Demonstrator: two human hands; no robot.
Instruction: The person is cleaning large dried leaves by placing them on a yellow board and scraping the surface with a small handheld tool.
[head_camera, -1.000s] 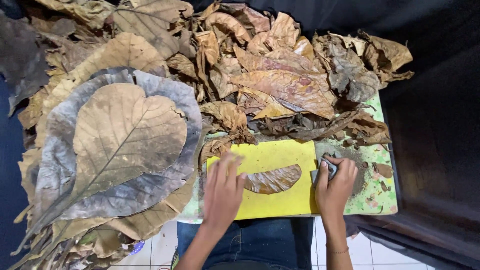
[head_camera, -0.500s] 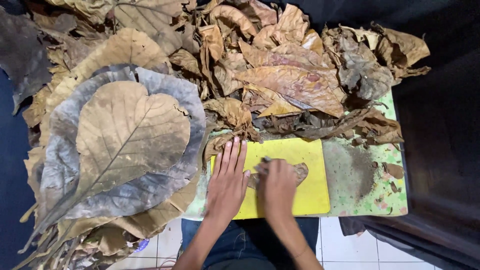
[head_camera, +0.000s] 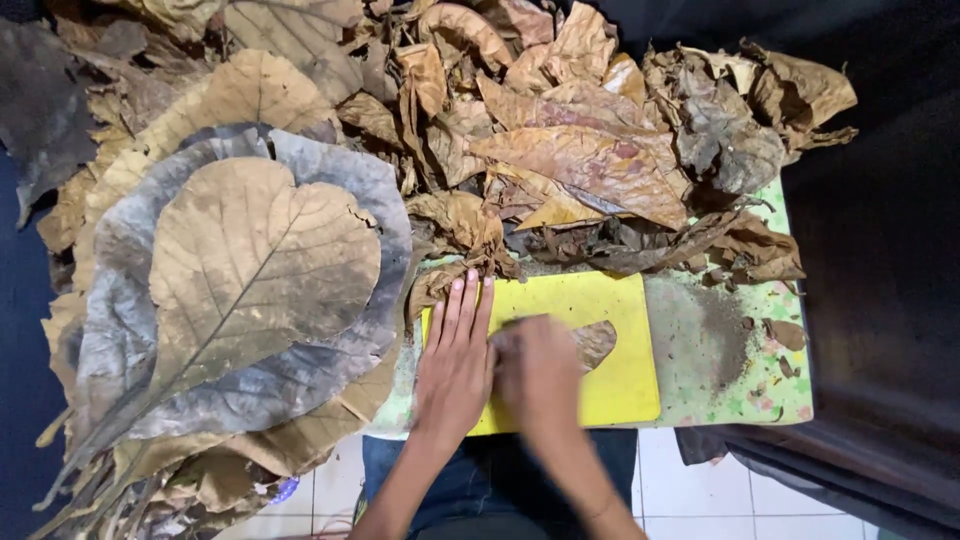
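A yellow board (head_camera: 625, 385) lies on a green speckled mat (head_camera: 720, 375) at the near edge of the table. A small brown dry leaf piece (head_camera: 598, 342) rests on the board. My left hand (head_camera: 455, 365) lies flat on the board's left part, fingers stretched out and pointing away from me, holding nothing. My right hand (head_camera: 540, 375) is blurred by motion and covers the left part of the leaf piece. Whether it grips anything is hidden by the blur.
A stack of large flat grey and tan leaves (head_camera: 260, 270) fills the left side. A heap of crumpled brown dry leaves (head_camera: 590, 160) lies behind the board. Leaf crumbs (head_camera: 785, 335) dot the mat. Dark cloth (head_camera: 885, 300) hangs on the right, with tiled floor (head_camera: 700, 490) below.
My right hand has moved from the mat on the right onto the leaf piece on the board. My left hand has stayed flat on the board. The view has shifted slightly.
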